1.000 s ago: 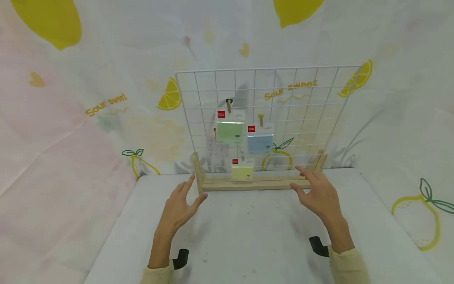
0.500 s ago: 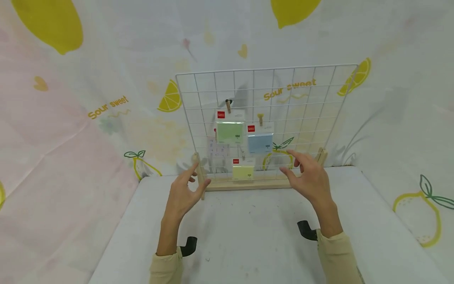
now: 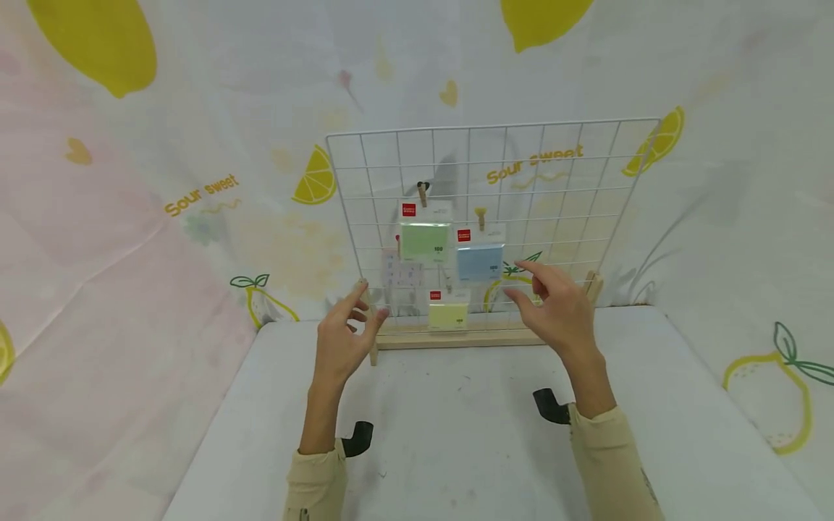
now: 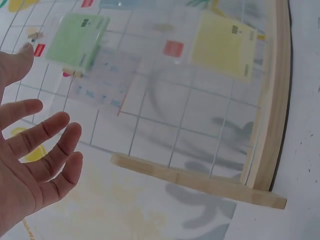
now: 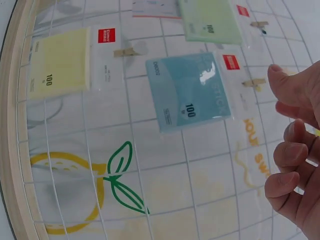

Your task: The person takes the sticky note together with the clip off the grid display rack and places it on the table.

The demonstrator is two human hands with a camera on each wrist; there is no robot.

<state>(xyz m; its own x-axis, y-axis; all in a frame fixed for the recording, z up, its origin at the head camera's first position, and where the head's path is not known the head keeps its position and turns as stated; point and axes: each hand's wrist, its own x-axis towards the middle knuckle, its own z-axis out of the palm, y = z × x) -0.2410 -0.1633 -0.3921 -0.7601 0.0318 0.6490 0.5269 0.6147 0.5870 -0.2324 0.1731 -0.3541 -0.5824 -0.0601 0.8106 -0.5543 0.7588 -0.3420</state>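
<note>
A white wire grid (image 3: 469, 128) stands upright in a wooden base (image 3: 456, 339). Clothespins hold sticky-note packs on it: a green pack (image 3: 423, 242), a blue pack (image 3: 480, 262) and, lowest, a yellow pack (image 3: 448, 316). My left hand (image 3: 340, 344) is raised beside the base's left end, fingers spread and slightly bent, holding nothing. Thumb and forefinger apart, my right hand (image 3: 557, 307) hovers just right of the blue pack. In the right wrist view its thumb points toward the small clothespin (image 5: 254, 83) above that pack, and its loosely bent fingers grip nothing.
A pale printed packet (image 4: 102, 82) hangs behind the grid, partly covered by the green pack. The white table (image 3: 443, 434) ends at a lemon-print curtain (image 3: 260, 72) close behind the grid. A black camera mount (image 3: 551, 407) sticks out from the right sleeve.
Both hands have moved forward and up toward the grid. My right hand has also shifted left, closer to the blue pack, while my left has come nearer the base's left end.
</note>
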